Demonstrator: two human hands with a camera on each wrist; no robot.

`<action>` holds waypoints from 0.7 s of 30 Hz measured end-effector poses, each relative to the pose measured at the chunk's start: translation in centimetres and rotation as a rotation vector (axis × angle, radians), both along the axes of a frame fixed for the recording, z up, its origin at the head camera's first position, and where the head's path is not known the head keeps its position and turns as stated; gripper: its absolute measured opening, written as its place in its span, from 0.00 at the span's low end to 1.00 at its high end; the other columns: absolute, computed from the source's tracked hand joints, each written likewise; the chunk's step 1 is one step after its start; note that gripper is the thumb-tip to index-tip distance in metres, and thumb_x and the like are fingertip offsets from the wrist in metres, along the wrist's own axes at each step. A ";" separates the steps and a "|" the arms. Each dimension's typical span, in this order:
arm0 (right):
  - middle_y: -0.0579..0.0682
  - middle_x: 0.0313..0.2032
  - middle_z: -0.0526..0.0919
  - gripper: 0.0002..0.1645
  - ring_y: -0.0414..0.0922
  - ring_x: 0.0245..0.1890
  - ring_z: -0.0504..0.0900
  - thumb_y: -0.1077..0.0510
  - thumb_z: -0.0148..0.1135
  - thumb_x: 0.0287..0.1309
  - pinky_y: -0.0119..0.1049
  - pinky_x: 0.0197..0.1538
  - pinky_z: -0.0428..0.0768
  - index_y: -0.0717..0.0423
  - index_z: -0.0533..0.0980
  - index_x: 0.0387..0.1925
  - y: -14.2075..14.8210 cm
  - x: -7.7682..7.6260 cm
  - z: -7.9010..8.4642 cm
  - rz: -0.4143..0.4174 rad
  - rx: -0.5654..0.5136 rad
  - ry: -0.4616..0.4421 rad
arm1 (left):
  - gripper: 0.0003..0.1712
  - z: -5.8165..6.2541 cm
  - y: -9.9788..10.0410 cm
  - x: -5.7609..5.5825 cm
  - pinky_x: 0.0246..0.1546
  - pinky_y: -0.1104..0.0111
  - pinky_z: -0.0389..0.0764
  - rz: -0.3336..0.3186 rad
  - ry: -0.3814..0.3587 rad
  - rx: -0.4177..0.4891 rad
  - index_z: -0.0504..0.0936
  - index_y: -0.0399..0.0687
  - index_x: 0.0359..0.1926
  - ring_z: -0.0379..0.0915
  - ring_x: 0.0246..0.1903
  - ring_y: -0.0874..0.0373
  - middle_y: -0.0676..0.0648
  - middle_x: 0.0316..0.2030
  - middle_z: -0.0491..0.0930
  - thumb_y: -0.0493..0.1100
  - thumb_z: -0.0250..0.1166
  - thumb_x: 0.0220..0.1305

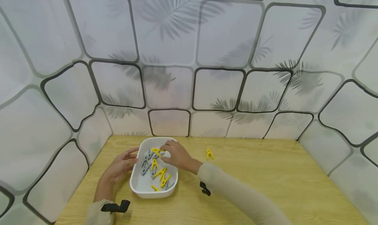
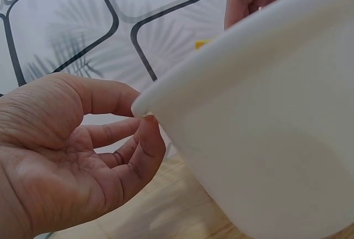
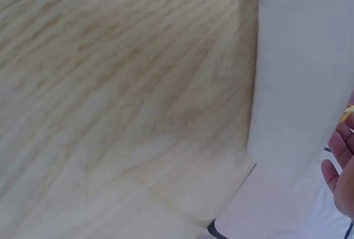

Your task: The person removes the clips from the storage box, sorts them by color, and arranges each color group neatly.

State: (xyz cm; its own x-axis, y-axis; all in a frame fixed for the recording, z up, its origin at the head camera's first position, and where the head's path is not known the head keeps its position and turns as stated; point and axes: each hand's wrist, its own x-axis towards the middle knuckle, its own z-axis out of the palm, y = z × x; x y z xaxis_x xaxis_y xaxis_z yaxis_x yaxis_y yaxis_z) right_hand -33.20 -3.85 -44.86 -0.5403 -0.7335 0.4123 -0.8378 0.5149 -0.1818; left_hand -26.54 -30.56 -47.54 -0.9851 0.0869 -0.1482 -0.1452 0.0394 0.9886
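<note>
A white plastic tub holds several yellow and grey clothespins, among them a yellow one and a grey one. My left hand is at the tub's left side; in the left wrist view its fingertips pinch the rim. Over the far right part of the tub, my right hand reaches in from the right. Between its thumb and fingers it pinches a yellow clothespin. Only part of that hand and a bit of yellow show at the right edge of the right wrist view.
A single yellow clothespin lies on the wooden table, right of the tub. Patterned cloth walls with dark outlines and leaf prints enclose the table at the back and both sides.
</note>
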 end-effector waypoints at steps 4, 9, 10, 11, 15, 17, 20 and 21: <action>0.48 0.44 0.85 0.18 0.42 0.43 0.80 0.53 0.74 0.60 0.32 0.46 0.79 0.55 0.84 0.50 0.8 0.2 1.1 0.034 0.008 0.018 | 0.38 0.0 0.1 0.0 0.48 0.69 0.83 -0.003 0.010 0.003 0.56 0.39 0.78 0.75 0.47 0.63 0.49 0.50 0.74 0.36 0.61 0.72; 0.48 0.45 0.85 0.18 0.42 0.44 0.81 0.52 0.72 0.61 0.34 0.49 0.80 0.54 0.83 0.51 1.9 0.2 2.6 0.038 0.051 0.048 | 0.38 0.0 0.0 0.0 0.48 0.69 0.83 -0.005 0.010 0.009 0.56 0.40 0.78 0.76 0.47 0.63 0.49 0.51 0.74 0.36 0.61 0.73; 0.48 0.46 0.85 0.18 0.43 0.45 0.81 0.52 0.72 0.62 0.36 0.50 0.80 0.54 0.83 0.51 2.2 0.3 2.9 0.034 0.054 0.043 | 0.38 0.0 0.0 0.0 0.48 0.69 0.83 -0.011 0.012 0.006 0.56 0.40 0.78 0.76 0.47 0.63 0.49 0.51 0.74 0.37 0.61 0.73; 0.48 0.46 0.85 0.19 0.43 0.46 0.81 0.53 0.72 0.61 0.37 0.51 0.80 0.54 0.83 0.52 2.4 0.3 3.2 0.032 0.053 0.038 | 0.38 0.0 0.0 0.0 0.48 0.69 0.83 -0.011 0.013 0.006 0.57 0.41 0.78 0.76 0.47 0.63 0.49 0.51 0.74 0.37 0.61 0.73; 0.49 0.46 0.84 0.19 0.45 0.47 0.81 0.53 0.73 0.60 0.38 0.51 0.81 0.55 0.83 0.51 3.7 0.5 4.2 0.021 0.030 0.029 | 0.37 0.0 -0.1 0.0 0.47 0.69 0.83 -0.011 0.018 0.007 0.58 0.40 0.77 0.76 0.46 0.64 0.50 0.50 0.73 0.37 0.61 0.73; 0.50 0.46 0.84 0.19 0.45 0.46 0.81 0.53 0.74 0.60 0.38 0.50 0.81 0.55 0.83 0.51 4.4 0.5 4.5 0.014 0.013 0.033 | 0.37 0.0 -0.2 0.0 0.47 0.69 0.83 -0.017 0.020 0.008 0.57 0.39 0.77 0.76 0.46 0.64 0.50 0.49 0.74 0.36 0.60 0.73; 0.50 0.45 0.85 0.20 0.44 0.45 0.81 0.53 0.74 0.60 0.38 0.49 0.82 0.56 0.83 0.51 5.5 0.3 4.5 -0.010 -0.012 0.041 | 0.37 -0.2 -0.2 0.0 0.46 0.70 0.83 -0.017 0.019 0.011 0.57 0.39 0.77 0.76 0.46 0.64 0.51 0.49 0.74 0.36 0.60 0.73; 0.51 0.44 0.85 0.20 0.44 0.44 0.81 0.53 0.74 0.59 0.38 0.48 0.82 0.56 0.83 0.51 5.9 0.2 4.5 -0.018 -0.027 0.034 | 0.37 -0.2 -0.1 0.0 0.46 0.69 0.83 -0.015 0.019 0.010 0.57 0.39 0.78 0.76 0.46 0.64 0.50 0.49 0.74 0.36 0.60 0.73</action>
State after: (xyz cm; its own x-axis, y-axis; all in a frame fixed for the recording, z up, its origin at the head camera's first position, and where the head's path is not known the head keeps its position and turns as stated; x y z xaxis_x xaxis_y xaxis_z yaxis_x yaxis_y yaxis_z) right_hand -33.04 2.08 -40.35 -0.5389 -0.7119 0.4504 -0.8342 0.5253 -0.1678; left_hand -26.58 -30.70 -47.74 -0.9863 0.1035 -0.1288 -0.1262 0.0312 0.9915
